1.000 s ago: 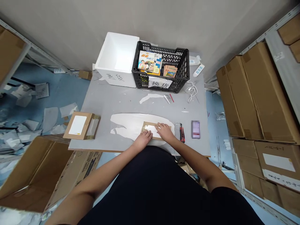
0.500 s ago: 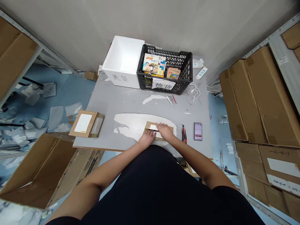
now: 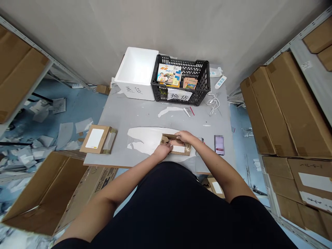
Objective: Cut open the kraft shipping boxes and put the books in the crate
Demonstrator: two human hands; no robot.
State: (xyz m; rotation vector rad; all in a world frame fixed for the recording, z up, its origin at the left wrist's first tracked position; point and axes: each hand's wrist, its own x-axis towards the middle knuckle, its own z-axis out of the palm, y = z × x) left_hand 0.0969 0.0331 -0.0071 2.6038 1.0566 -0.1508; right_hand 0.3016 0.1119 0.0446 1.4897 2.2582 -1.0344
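A small cardboard box (image 3: 187,150) lies in front of me on the grey table, its top parted and one flap (image 3: 168,136) standing up at the back. With bent fingers my left hand (image 3: 163,151) grips the front left edge of the opening. My right hand (image 3: 185,137) pinches the raised flap near its right end. Between the hands, a pinkish-brown surface shows inside the box; what it is I cannot make out. A white label is on the front part. Just right of my right wrist, the utility knife (image 3: 203,140) is mostly covered by my forearm.
A phone (image 3: 219,144) lies at the right. Another taped cardboard box (image 3: 95,139) sits at the table's left edge. At the back stand a white foam box (image 3: 137,90) and a black crate (image 3: 199,98) with booklets. A large open carton (image 3: 44,193) is on the littered floor.
The box top has come open, with its back flap lifted. My right hand has moved slightly up and right onto that flap; my left hand stays at the left end.
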